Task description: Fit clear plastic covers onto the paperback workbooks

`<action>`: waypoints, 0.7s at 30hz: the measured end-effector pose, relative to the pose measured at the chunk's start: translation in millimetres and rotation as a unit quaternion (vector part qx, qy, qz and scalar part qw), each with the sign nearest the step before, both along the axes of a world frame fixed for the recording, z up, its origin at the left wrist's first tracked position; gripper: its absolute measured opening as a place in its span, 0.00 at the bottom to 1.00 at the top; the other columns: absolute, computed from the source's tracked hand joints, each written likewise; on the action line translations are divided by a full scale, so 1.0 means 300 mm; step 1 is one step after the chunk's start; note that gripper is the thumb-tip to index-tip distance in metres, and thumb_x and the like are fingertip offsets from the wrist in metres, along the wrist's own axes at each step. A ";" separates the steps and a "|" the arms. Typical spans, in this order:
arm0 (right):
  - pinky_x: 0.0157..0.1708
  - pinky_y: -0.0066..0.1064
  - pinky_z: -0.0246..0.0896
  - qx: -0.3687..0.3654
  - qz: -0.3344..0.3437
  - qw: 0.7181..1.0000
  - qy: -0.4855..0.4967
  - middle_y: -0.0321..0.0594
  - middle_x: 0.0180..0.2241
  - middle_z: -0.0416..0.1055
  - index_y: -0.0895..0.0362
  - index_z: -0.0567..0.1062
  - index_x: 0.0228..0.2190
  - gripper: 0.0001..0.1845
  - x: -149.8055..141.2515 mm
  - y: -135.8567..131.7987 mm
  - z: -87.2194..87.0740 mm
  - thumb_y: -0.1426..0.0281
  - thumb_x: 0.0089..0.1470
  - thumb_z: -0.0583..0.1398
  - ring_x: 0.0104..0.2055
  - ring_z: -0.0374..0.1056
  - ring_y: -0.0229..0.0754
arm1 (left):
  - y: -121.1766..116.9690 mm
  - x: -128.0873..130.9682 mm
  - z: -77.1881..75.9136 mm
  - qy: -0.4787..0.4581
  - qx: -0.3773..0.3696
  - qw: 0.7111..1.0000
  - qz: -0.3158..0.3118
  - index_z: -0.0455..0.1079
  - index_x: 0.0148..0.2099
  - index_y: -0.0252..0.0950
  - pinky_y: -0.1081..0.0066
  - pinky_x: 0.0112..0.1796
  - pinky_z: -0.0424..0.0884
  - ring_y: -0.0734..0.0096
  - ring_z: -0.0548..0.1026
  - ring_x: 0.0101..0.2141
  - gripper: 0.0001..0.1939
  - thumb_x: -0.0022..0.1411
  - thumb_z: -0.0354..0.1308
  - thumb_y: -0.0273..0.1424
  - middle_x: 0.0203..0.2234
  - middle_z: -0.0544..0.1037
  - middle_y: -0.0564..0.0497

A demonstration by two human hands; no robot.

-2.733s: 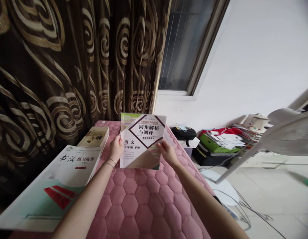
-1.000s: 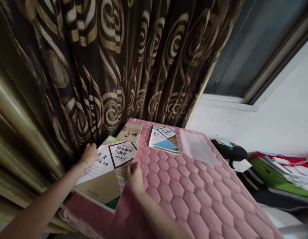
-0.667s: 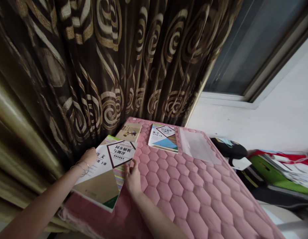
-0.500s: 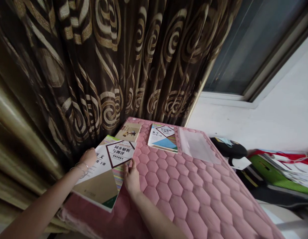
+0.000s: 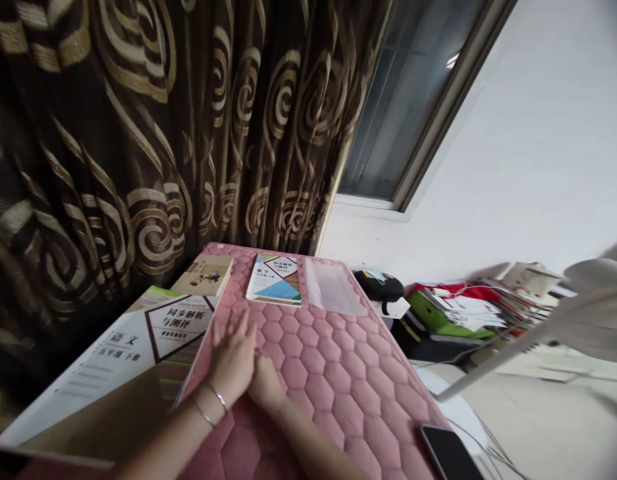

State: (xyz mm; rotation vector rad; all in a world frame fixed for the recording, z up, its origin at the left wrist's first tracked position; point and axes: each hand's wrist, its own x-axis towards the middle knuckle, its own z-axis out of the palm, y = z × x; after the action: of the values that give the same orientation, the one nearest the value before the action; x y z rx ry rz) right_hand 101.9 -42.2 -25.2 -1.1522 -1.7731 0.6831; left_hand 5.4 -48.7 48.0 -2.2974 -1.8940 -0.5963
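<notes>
My left hand [image 5: 231, 359], with thin bracelets on its wrist, reaches over the pink quilted cover with its fingers stretched out. It holds nothing. My right hand [image 5: 266, 381] meets it from the right, and the two touch. Most of the right hand's fingers are hidden behind the left hand. To the left lies a white and brown workbook [image 5: 131, 357], flat on top of a pile. Beyond it a tan book [image 5: 204, 275] with a small drawing on its cover is partly covered. A white and blue workbook [image 5: 274, 280] rests farther back.
A translucent sheet [image 5: 333, 287] lies right of the blue workbook. A phone [image 5: 451, 455] sits at the cover's right edge. Patterned curtains [image 5: 153, 133] hang behind. On the right are a black case [image 5: 381, 285], a green box [image 5: 433, 313] with papers and a white fan [image 5: 593, 307].
Both hands have left the white and brown workbook, which was carried onto the left pile, and have come together over the quilted cover. The view has swung right, bringing the phone into sight.
</notes>
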 end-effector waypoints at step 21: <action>0.51 0.33 0.58 0.004 -0.251 0.933 -0.257 0.47 0.49 0.71 0.58 0.74 0.47 0.17 0.757 0.371 -0.023 0.72 0.58 0.52 0.51 0.65 0.45 | 0.107 0.099 -0.363 0.013 0.035 0.999 -0.028 0.69 0.55 0.39 0.51 0.57 0.58 0.55 0.65 0.58 0.21 0.63 0.48 0.37 0.58 0.68 0.42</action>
State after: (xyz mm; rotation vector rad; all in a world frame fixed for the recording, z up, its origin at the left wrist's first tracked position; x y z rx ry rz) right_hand 329.0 69.1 -32.1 -1.8098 -1.7664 0.0633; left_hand 35.0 -16.6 -61.0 -2.3091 -1.7743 -0.6253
